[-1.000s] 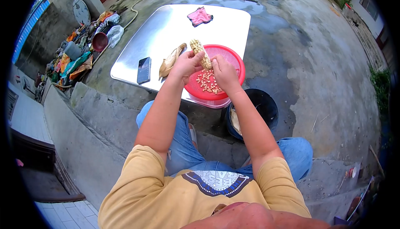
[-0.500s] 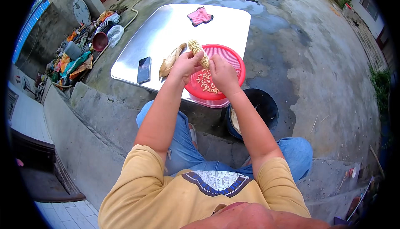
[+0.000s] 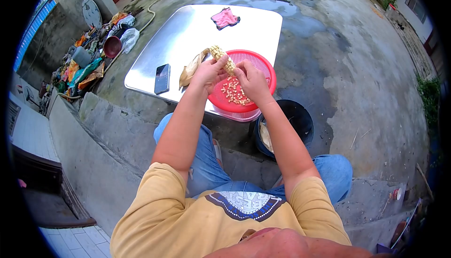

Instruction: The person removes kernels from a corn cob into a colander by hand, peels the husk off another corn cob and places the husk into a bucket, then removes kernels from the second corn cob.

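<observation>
My left hand [image 3: 211,74] is closed around a pale corn cob [image 3: 221,57], which tilts with its far end up and to the left. At the cob's near end, the fingers of my right hand [image 3: 251,80] press against it, thumb on the kernels. Both hands are above a red plastic basket [image 3: 271,80], where loose corn kernels [image 3: 233,91] lie on the bottom. Left of the basket, a dry corn husk [image 3: 191,71] rests on the shiny metal table [image 3: 162,37]. The part of the cob beneath my fingers is hidden.
A phone [image 3: 162,78] lies near the table's left edge, and a pink cloth [image 3: 225,18] at the far side. Beside my right knee stands a black bucket [image 3: 300,121] with pale husks [image 3: 265,136] in it. Mixed clutter [image 3: 84,70] is piled by the left wall.
The cob has shifted slightly up and left with my left hand. My right thumb and fingers have changed position at the cob's near end.
</observation>
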Available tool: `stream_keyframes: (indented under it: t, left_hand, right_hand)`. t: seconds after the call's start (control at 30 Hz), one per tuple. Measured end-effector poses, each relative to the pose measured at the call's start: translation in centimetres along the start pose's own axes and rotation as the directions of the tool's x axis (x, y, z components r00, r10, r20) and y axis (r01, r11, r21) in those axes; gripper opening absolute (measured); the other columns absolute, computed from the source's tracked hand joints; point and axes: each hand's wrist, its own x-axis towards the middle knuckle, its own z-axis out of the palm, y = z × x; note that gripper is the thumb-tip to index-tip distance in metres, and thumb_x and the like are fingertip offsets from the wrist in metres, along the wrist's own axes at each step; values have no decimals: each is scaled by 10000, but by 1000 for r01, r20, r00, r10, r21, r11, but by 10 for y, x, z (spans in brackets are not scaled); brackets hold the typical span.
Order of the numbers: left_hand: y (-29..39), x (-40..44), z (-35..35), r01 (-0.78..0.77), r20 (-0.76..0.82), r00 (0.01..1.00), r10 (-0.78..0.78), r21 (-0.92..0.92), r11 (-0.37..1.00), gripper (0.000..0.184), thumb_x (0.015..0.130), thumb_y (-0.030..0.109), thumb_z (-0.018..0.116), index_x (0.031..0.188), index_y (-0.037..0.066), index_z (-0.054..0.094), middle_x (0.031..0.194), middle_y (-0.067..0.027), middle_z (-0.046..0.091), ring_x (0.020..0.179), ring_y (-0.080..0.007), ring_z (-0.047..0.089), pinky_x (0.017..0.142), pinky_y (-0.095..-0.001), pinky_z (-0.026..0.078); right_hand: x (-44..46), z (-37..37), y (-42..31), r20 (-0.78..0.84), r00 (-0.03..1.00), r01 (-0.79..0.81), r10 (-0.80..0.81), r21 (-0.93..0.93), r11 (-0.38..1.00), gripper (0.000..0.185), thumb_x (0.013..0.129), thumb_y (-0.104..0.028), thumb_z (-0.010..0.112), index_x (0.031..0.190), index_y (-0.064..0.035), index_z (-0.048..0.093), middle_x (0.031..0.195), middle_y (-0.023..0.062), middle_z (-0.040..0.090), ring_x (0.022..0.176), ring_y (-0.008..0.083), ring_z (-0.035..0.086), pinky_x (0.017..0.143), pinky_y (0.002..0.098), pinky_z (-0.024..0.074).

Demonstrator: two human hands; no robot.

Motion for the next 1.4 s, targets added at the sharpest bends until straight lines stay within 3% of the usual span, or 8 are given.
stream_keyframes:
  t: [0.47,0.57,0.67,0.87,0.97,1.07,1.17,1.4]
  left_hand:
    - [-3,-5,5,-8,34,999,9,-9,1000,395,992,343,684,1184,3,621,1077,-88,683,1016,-213,662,912,-377,553]
    - [-2,-5,6,-21,47,999,21,3,1000,422,992,332,687,1219,-10,590,1118,-101,671,1012,-220,664,924,-386,554]
    - [0,-7,8,-56,18,998,55,59,997,468,987,326,696,1264,-23,552,1169,-111,645,1032,-219,658,932,-383,555]
    - [2,-13,12,-61,69,996,54,98,993,474,986,297,700,1311,-6,535,1202,-100,619,1074,-214,639,940,-380,551]
    - [2,-12,8,-25,142,990,22,17,1000,427,986,242,699,1316,19,545,1196,-83,624,1071,-209,639,945,-382,550]
    - [5,-15,9,-3,149,989,5,-15,1000,392,981,183,699,1313,32,553,1197,-74,629,1075,-204,640,944,-381,552]
    - [4,-15,10,-13,142,990,14,-9,1000,389,977,157,701,1312,28,551,1199,-77,631,1076,-205,641,943,-376,555]
    - [-3,-8,7,-14,137,990,13,10,1000,376,987,139,682,1317,22,547,1198,-86,643,1077,-215,656,950,-380,559]
  right_hand:
    - [0,8,14,-70,997,5,-9,-56,998,156,1041,-157,509,1014,-28,593,820,191,653,772,389,664,672,454,507]
    - [1,5,15,-74,995,53,-66,-159,986,187,1044,-169,500,1032,-22,616,856,179,667,806,364,675,713,448,515]
    - [3,5,18,-178,945,217,-274,-283,934,205,1031,-204,542,1037,-20,634,879,159,676,820,337,678,739,435,519]
    - [2,-2,-4,-22,998,-58,56,-67,996,216,994,-236,641,1030,-23,632,873,147,678,800,272,676,713,377,522]
    - [4,2,8,-42,996,-82,84,46,996,191,1001,-213,634,1020,-23,619,873,146,681,805,237,679,709,359,521]
    - [5,0,6,-73,997,-24,27,42,999,174,1002,-191,615,1000,-17,604,885,161,666,808,292,672,713,400,519]
    - [5,-1,-1,-136,982,108,-133,-183,977,148,998,-160,594,991,-12,597,907,183,643,827,370,650,721,455,508]
    - [3,3,4,-168,973,132,-161,-170,977,140,999,-152,542,997,-18,582,934,222,615,885,443,611,771,533,474]
